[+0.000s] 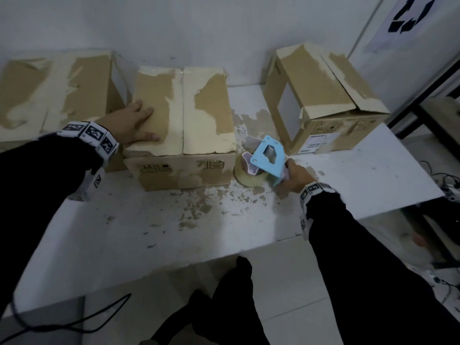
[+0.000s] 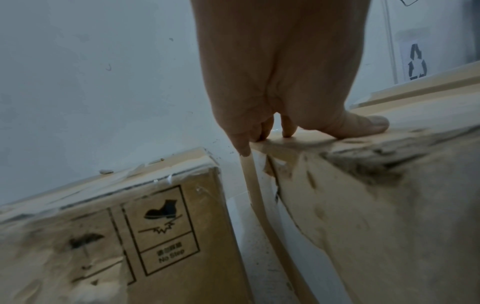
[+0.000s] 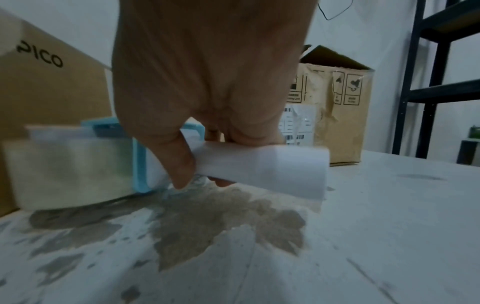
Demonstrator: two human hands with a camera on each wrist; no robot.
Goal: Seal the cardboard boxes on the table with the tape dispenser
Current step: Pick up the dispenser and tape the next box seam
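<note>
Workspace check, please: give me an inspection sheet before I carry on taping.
Surface: white table, coating worn off in brown patches.
Job's things: middle box flaps closed, seam untaped; left box closed; right box lies tilted, flaps loose; tape dispenser on the table between middle and right boxes.
Clutter: nothing seen.
Hands: left hand flat on the middle box; right hand grips the dispenser handle.
Cables: black cable on the floor; more at right.
Surroundings: white wall, recycling sign, dark shelving.

recycling sign [image 1: 408, 16], dark shelving [image 3: 439, 76], floor cable [image 1: 74, 322]
</note>
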